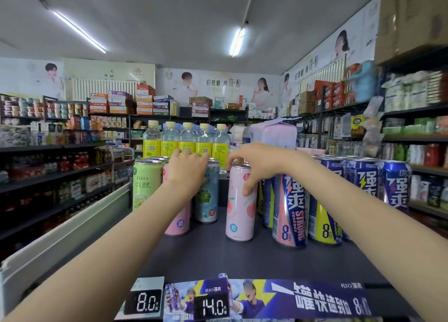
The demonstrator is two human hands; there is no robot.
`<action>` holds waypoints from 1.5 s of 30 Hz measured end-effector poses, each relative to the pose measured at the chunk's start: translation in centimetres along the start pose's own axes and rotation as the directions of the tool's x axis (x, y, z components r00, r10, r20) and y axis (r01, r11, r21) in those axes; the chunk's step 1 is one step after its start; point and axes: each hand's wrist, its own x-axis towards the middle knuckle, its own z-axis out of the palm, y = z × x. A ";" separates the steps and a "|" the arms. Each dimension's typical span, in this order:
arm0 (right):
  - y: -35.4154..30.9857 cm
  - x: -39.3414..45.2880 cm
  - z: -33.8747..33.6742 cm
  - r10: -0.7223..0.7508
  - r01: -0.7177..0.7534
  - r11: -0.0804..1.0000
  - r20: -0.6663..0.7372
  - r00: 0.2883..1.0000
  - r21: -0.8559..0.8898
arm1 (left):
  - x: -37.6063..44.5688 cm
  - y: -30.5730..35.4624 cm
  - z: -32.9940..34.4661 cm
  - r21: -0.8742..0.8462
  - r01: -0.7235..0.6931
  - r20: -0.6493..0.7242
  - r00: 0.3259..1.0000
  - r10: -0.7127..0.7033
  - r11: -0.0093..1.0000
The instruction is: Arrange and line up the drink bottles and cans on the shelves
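On the dark top shelf (pixel 218 256) stand tall RIO cans. My right hand (pixel 254 164) grips the top of a pink peach can (pixel 240 215) standing apart at the shelf's middle. My left hand (pixel 186 171) rests over a pink can (pixel 178 222) and touches the light blue can (pixel 207 200) beside it. A green can (pixel 146 185) stands at the left. Blue and yellow RIO Strong cans (pixel 324 215) crowd the right. Behind them is a row of clear bottles with yellow labels (pixel 186 142).
Price tags reading 8.0 (pixel 145 302) and 14.0 (pixel 212 307) and a blue banner (pixel 315 300) line the shelf's front edge. A white freezer edge (pixel 60 236) runs along the left. Stocked aisles lie on both sides; cardboard boxes (pixel 412 18) sit high at the right.
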 end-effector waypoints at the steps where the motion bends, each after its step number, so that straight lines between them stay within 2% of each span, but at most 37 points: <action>1: 0.0 0.2 0.0 0.002 -0.002 1.000 -0.009 1.000 0.009 | -0.3 -0.3 -0.2 -0.071 0.004 -0.019 1.000 -0.006 0.997; 5: -0.4 1.0 0.0 0.003 -0.003 0.999 -0.008 1.000 0.042 | -2.7 -3.1 0.4 -0.309 0.049 -0.203 0.972 -0.116 0.950; 7: -1.0 1.8 0.0 -0.004 0.003 0.999 0.004 1.000 0.032 | -4.0 -4.1 1.2 -0.360 0.028 -0.235 0.965 -0.120 0.933; 11: -2.6 3.6 0.1 -0.031 0.032 0.999 -0.021 0.999 0.033 | -4.8 -4.6 2.2 -0.322 -0.030 -0.248 0.967 -0.054 0.946; 16: -4.0 5.5 0.6 -0.055 0.057 0.998 -0.060 0.997 0.039 | -4.9 -4.9 2.1 -0.339 -0.043 -0.233 0.972 -0.040 0.940; 21: -4.0 5.0 1.0 -0.057 0.061 0.997 -0.090 0.994 0.040 | -4.9 -4.6 2.5 -0.312 -0.024 -0.282 0.957 -0.068 0.950; 26: -0.7 2.9 -0.5 0.119 -0.111 0.989 -0.087 0.989 0.094 | -5.0 -4.1 3.0 -0.354 0.001 -0.301 0.947 -0.115 0.935; 29: 0.3 2.5 -0.2 0.219 -0.219 0.975 0.021 0.975 0.023 | -5.2 -2.9 3.0 -0.375 0.003 -0.323 0.937 -0.133 0.927; 32: 0.4 2.7 1.6 0.236 -0.243 0.968 0.095 0.967 0.067 | -5.2 -2.1 3.2 -0.349 -0.030 -0.320 0.943 -0.089 0.937; 34: 0.4 3.0 2.9 0.234 -0.240 0.966 0.063 0.970 0.098 | -5.1 -2.1 3.3 -0.319 -0.036 -0.309 0.948 -0.068 0.947; 38: 0.3 2.8 3.8 0.216 -0.191 0.967 -0.146 0.965 0.169 | -5.1 -2.2 3.4 -0.325 -0.051 -0.298 0.953 -0.051 0.944; 40: 0.4 2.5 3.7 0.204 -0.168 0.967 -0.194 0.959 0.190 | -5.1 -2.3 3.4 -0.337 -0.070 -0.304 0.952 -0.038 0.939; 42: 0.1 2.5 3.4 0.194 -0.156 0.965 -0.178 0.965 0.209 | -5.2 -2.4 3.3 -0.362 -0.092 -0.323 0.946 -0.032 0.928; 45: -0.5 3.0 2.6 0.188 -0.177 0.972 -0.058 0.980 0.157 | -5.5 -2.9 3.1 -0.423 -0.081 -0.354 0.932 -0.082 0.903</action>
